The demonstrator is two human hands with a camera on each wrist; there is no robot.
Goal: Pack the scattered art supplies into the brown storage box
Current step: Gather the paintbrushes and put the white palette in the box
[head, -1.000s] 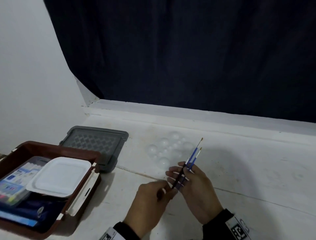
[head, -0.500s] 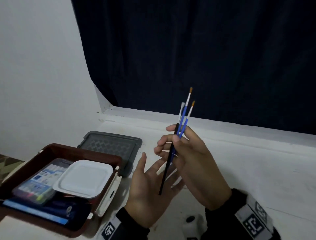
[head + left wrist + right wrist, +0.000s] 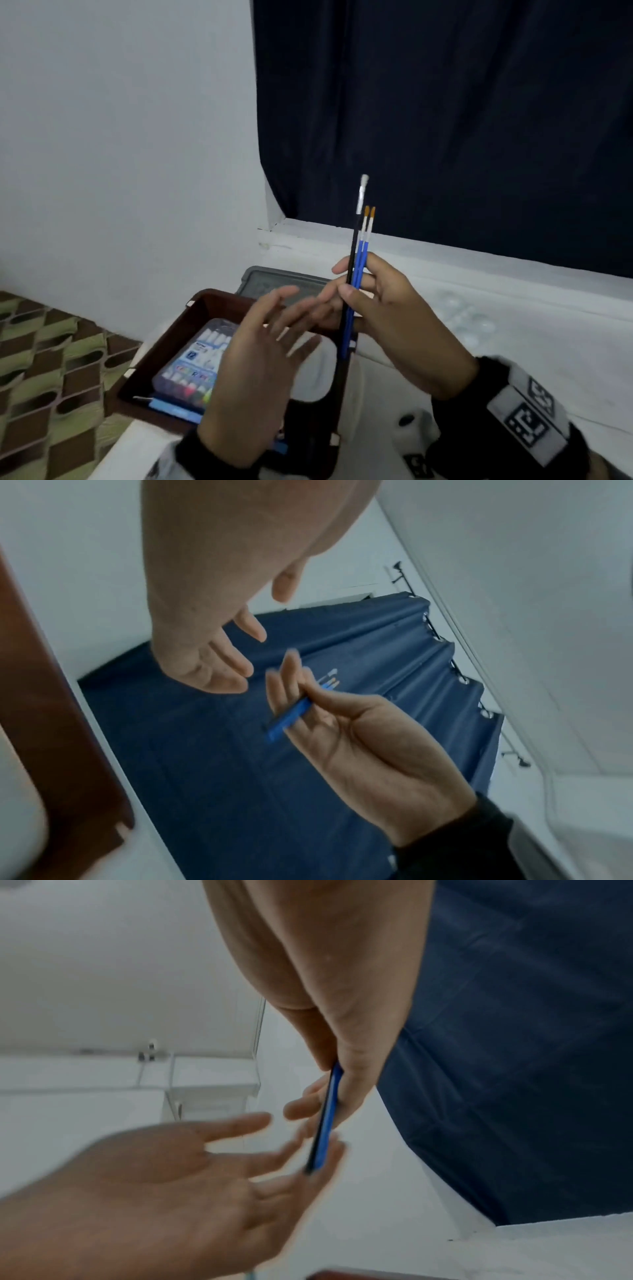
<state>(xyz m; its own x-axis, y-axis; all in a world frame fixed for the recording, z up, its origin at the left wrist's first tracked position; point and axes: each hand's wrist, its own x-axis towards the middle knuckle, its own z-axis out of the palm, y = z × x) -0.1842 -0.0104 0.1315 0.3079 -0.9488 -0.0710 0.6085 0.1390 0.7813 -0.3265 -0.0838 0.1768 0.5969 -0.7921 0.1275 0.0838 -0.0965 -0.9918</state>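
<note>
Three paintbrushes (image 3: 358,267), one black and two blue, stand nearly upright with bristles up, pinched between the thumb and fingers of my right hand (image 3: 352,284). My left hand (image 3: 298,318) is open with fingers spread, just left of the brush handles and above the brown storage box (image 3: 191,308). The box lies open with a marker set (image 3: 195,363) and a white palette (image 3: 322,373) inside, partly hidden by my left hand. The right wrist view shows the brushes (image 3: 329,1118) with the open left hand (image 3: 205,1164) beside their lower ends. In the left wrist view the brushes (image 3: 291,718) are in my right hand.
A grey tray (image 3: 274,277) lies behind the box. A clear plastic palette (image 3: 462,315) rests on the white table to the right. A small white bottle with a black cap (image 3: 407,421) stands near my right wrist. Patterned floor (image 3: 51,359) is at the left.
Both hands rose and moved left over the box. The left hand let go of the brush ends and opened. The brushes now stand more upright, the black one highest.
</note>
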